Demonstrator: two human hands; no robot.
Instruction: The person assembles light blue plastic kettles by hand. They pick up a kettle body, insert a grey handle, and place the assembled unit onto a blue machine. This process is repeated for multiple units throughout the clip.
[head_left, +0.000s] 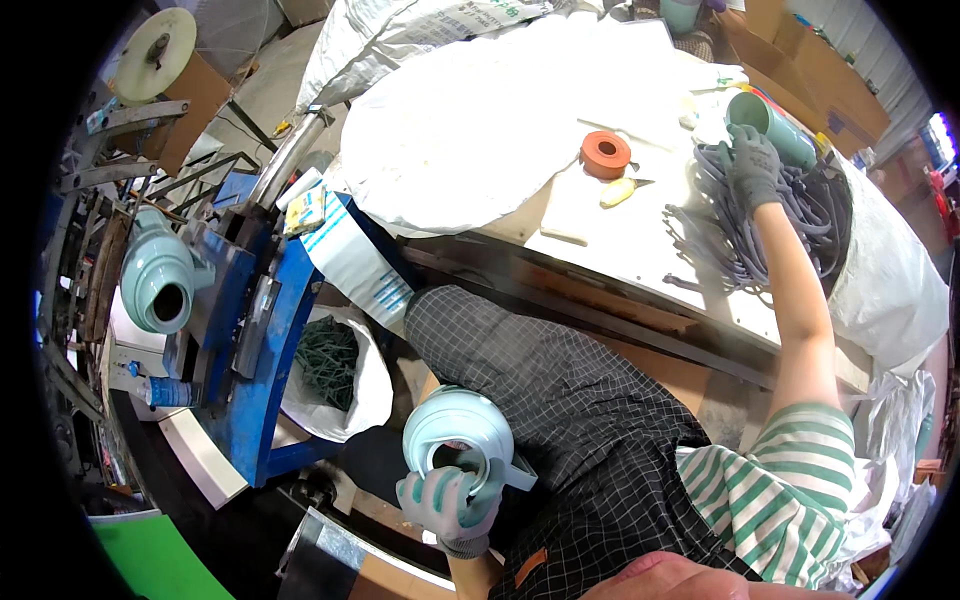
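Note:
My left hand (452,507), in a grey-white work glove, grips the near rim of a pale green plastic pipe fitting (458,417) with a round opening. The fitting rests by my lap, against my checked apron (570,370). Out to the right, my gloved right hand (752,168) is over a heap of grey rubber rings or strips (815,225) on the table. Its fingers are bent together beside the mouth of a green cylindrical tub (785,138); what they hold, if anything, is hidden.
On the white-covered table (640,255) lie an orange tape roll (605,154) and a yellow-handled knife (620,192). A white sack (450,130) covers its left part. Left stand a blue machine frame (275,385), another green fitting (160,275) and a bag of dark green strips (328,362).

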